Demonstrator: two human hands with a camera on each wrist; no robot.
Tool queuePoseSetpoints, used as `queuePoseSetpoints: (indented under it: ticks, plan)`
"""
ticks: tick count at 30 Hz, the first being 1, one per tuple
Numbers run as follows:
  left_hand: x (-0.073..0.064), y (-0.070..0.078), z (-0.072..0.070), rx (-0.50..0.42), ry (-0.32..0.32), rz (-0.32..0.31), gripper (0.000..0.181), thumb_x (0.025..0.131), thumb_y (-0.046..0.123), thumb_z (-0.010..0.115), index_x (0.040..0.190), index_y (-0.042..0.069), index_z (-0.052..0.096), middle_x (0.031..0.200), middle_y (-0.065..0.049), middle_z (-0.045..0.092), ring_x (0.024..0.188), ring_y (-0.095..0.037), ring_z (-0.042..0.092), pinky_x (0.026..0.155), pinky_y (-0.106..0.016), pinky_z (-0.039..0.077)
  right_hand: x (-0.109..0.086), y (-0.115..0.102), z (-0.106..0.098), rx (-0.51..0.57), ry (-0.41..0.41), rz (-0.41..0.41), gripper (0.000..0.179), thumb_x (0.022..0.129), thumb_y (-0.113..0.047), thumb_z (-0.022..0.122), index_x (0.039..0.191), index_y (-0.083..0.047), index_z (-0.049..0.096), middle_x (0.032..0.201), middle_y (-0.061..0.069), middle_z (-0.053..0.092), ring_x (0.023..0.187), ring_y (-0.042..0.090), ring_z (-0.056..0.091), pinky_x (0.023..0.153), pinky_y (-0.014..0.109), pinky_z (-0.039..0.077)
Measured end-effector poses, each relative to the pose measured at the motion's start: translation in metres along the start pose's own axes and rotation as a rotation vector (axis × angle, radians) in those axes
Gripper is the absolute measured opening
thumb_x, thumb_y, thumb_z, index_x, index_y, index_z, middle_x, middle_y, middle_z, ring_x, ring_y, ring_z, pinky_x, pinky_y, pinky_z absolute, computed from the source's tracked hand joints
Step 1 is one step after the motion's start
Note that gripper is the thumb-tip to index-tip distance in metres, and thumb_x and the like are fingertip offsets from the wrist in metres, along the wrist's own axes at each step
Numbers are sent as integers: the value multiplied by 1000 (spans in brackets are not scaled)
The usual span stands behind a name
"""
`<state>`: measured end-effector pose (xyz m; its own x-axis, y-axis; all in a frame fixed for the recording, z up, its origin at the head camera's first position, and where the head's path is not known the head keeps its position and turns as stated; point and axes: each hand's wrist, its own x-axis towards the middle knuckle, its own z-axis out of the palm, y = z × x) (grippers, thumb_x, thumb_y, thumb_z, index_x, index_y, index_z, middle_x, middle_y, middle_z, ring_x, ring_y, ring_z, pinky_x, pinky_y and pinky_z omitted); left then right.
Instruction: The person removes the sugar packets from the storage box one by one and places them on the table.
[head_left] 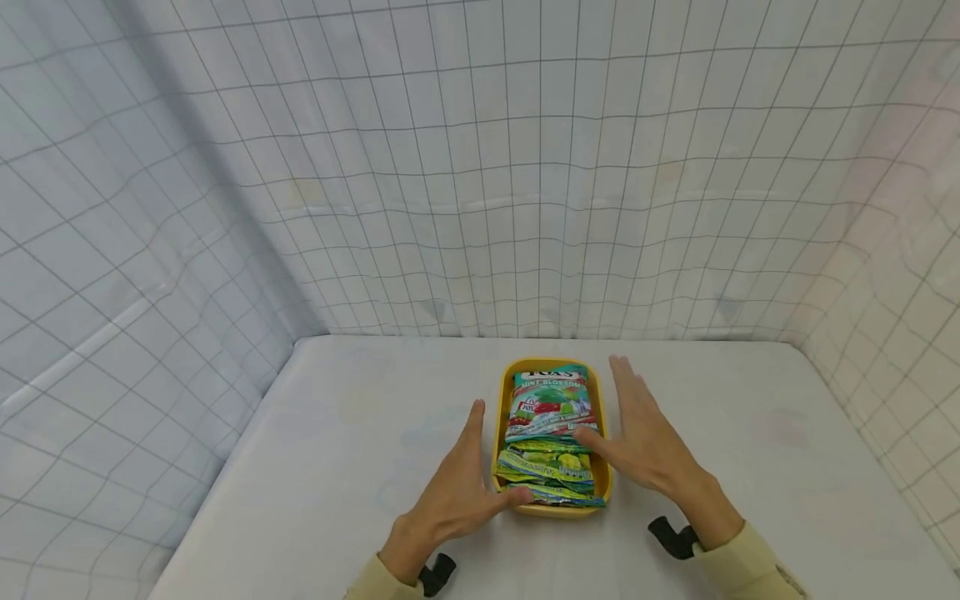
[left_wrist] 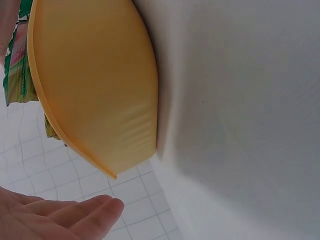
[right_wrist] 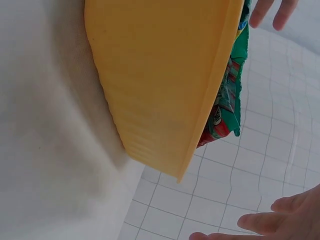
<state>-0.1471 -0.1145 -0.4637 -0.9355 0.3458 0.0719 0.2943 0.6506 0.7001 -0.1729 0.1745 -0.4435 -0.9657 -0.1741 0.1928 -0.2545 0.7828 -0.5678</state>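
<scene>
A yellow plastic tray (head_left: pixel 555 513) sits on the white table, filled with candy packets. On top lies a green and red Fox's mint candy packet (head_left: pixel 551 404); several yellow-green packets (head_left: pixel 546 467) are layered in front of it. My left hand (head_left: pixel 452 492) is beside the tray's left side, fingers extended, its thumb overlapping the near left corner. To the right, my right hand (head_left: pixel 647 437) has straight fingers spread along that side, and its thumb overlaps the packets. Both wrist views show the tray wall (left_wrist: pixel 100 75) with a gap between it and the fingers.
The white tabletop (head_left: pixel 360 442) extends around the tray. White, grid-patterned curtains (head_left: pixel 547 208) enclose the table at the back and on both sides. A black wrist mount (head_left: pixel 672 537) shows below the right hand, and another (head_left: pixel 437 575) below the left.
</scene>
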Motion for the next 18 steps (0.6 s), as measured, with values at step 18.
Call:
queuePoseSetpoints:
  ticks: [18]
  plan:
    - [-1,-6,18,-195,8,-81,136,71,77,76,165,12,3,166,-17,21,145,-37,36,110,-57,38,11,-10,10,179,35,34,113,87,-54,75,163,-3,8,165,23,20,147,47,27,109,67,30]
